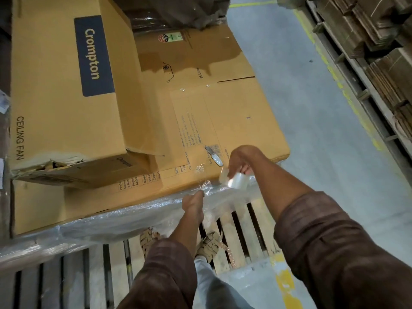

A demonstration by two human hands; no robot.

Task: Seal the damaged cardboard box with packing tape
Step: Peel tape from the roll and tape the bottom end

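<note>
**Sticky tape pulled out, torn box waiting**

The right hand point(239, 162) holds a small roll of clear shiny packing tape point(236, 181). Its fingers curl round the roll from above. The left hand point(193, 202) pinches the loose end of the clear tape strip point(204, 185) between its fingertips. The strip runs from that hand up to the roll, so the two hands are near each other with tape stretched between them.

The tape is very light and thin. It is floppy and will likely stick to itself or to fingers if it goes slack, so it is best kept tight. Hold the roll by its round sides, and hold the strip only at its very tip.

The damaged long brown cardboard box marked "Crompton" and "CEILING FAN" point(66, 103) lies well to the left of the hands, on top of a big flat brown cardboard box point(234, 112). Its near corner point(51, 165) is ripped open and crumpled. Cardboard is stiff on the flat sides but soft and weak where it is torn, so press there gently. The box looks big and may be heavy, so it is better to bring the tape to it.

A small silver knife point(213, 156) lies on the flat box just beside the right hand. Clear plastic wrap point(111, 219) covers the front edge of the stack, above a wooden pallet point(236, 230).
</note>
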